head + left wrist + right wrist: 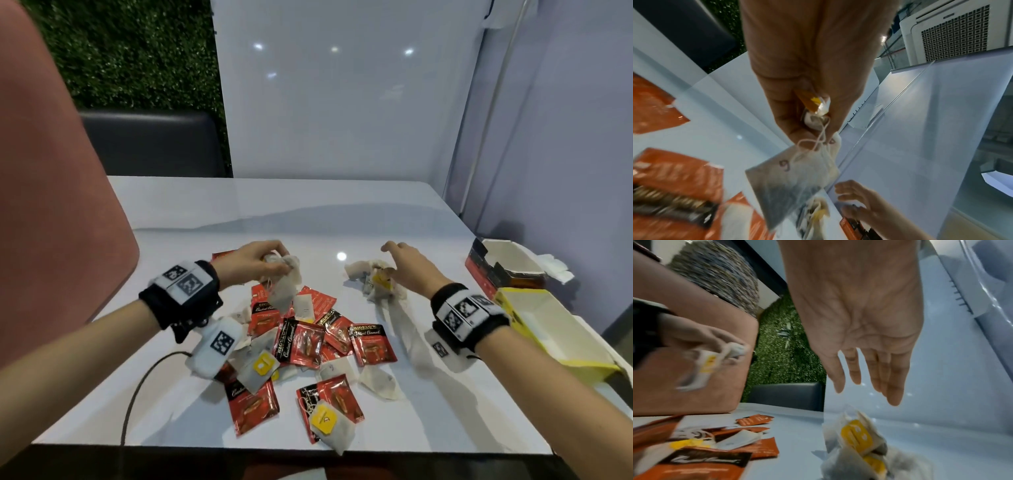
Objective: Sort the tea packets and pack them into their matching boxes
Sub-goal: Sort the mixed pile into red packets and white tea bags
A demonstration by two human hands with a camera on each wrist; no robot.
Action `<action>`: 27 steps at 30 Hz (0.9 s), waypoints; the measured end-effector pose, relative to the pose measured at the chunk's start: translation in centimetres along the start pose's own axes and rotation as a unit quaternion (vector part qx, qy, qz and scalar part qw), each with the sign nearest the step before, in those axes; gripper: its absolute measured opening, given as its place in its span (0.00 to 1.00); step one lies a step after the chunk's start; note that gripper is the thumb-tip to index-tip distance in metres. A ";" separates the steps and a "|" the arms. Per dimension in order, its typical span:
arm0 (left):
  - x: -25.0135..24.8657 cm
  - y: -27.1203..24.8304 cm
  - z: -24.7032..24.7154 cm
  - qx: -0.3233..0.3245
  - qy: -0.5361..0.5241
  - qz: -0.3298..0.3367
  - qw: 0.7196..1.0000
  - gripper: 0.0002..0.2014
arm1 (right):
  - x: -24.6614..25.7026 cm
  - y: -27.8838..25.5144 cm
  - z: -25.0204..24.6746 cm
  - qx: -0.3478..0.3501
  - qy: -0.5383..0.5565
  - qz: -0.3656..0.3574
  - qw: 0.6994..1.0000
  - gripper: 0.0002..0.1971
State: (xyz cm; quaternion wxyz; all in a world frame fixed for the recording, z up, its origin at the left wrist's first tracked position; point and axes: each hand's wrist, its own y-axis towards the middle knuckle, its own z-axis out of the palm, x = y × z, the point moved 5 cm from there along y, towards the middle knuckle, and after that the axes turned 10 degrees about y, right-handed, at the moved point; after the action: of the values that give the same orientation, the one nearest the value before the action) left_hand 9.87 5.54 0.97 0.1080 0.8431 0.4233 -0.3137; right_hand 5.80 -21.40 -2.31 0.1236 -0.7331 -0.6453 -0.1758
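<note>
— What have you got in your left hand (251, 262)?

— A few white paper tea bags (789, 183), pinched by their tops and strings. My fingers are curled round the bunch, with a yellow tag (815, 101) caught between them. One bag hangs free below my fist and has a handwritten mark on it. They dangle above the far end of the mixed pile (308, 342).

— And the pile itself?

— It lies in the middle of the white table (411, 222), in front of me. Red foil packets (299, 344) overlap each other there, with loose white bags among them. Some bags carry yellow tags; one tagged bag (329, 426) sits on a red packet at the near edge.

— What is your right hand (406, 263) doing?

— It holds nothing. The palm faces down and the fingers are stretched out, slightly spread, just over a small separate heap of white bags (861, 449) with yellow tags. That heap lies to the right of the main pile, apart from it. I cannot tell whether my fingertips touch it.

— Where are the boxes?

— At the right edge of the table. The yellow box (548, 329) lies open nearest me, white inside. Behind it stands the red-and-black box (486, 270), also open. A crumpled white piece lies just beyond that box. A black cable (137, 394) runs off the near left side of the table.
</note>
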 end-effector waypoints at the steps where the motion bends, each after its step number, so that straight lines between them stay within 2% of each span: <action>1: -0.7 0.9 -0.5 -0.001 -0.010 0.004 1.000 0.09 | 0.5 -1.0 -0.4 -0.001 -0.004 -0.014 1.000 0.22; 5: -4.3 6.6 -0.4 0.030 -0.117 0.034 0.992 0.01 | 1.9 -4.9 0.1 0.081 0.014 -0.076 0.994 0.19; 7: -5.9 10.1 1.0 0.061 -0.156 0.026 0.986 0.05 | 1.8 -6.4 0.7 0.122 0.026 -0.083 0.989 0.18; 10: -7.3 14.6 3.6 0.090 -0.163 -0.002 0.983 0.07 | 1.1 -7.9 1.0 0.155 0.016 -0.078 0.985 0.18; 15: -6.3 20.0 8.0 0.090 -0.104 -0.029 0.990 0.07 | -1.4 -9.1 1.8 0.171 -0.014 -0.039 0.984 0.19; 18: -5.2 20.7 9.9 0.112 -0.062 -0.046 0.991 0.12 | -1.1 -8.9 3.1 0.184 -0.005 -0.046 0.982 0.25; 22: -5.2 20.1 10.4 0.132 -0.004 -0.064 0.989 0.29 | 1.5 -7.4 5.3 0.204 -0.041 -0.093 0.974 0.35; 24: -6.3 18.9 10.1 0.137 -0.051 -0.078 0.986 0.35 | 2.4 -6.6 6.1 0.222 -0.081 -0.094 0.967 0.36; 27: -6.9 16.6 8.5 0.156 -0.124 -0.075 0.977 0.35 | 2.5 -5.7 6.6 0.241 -0.095 -0.073 0.963 0.35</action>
State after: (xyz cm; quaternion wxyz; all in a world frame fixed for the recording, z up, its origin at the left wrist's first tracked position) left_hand 16.04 -12.98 -2.80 0.0029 0.7700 0.4144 -0.4851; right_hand 1.03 -15.65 -7.46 0.2213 -0.6462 -0.7289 0.0472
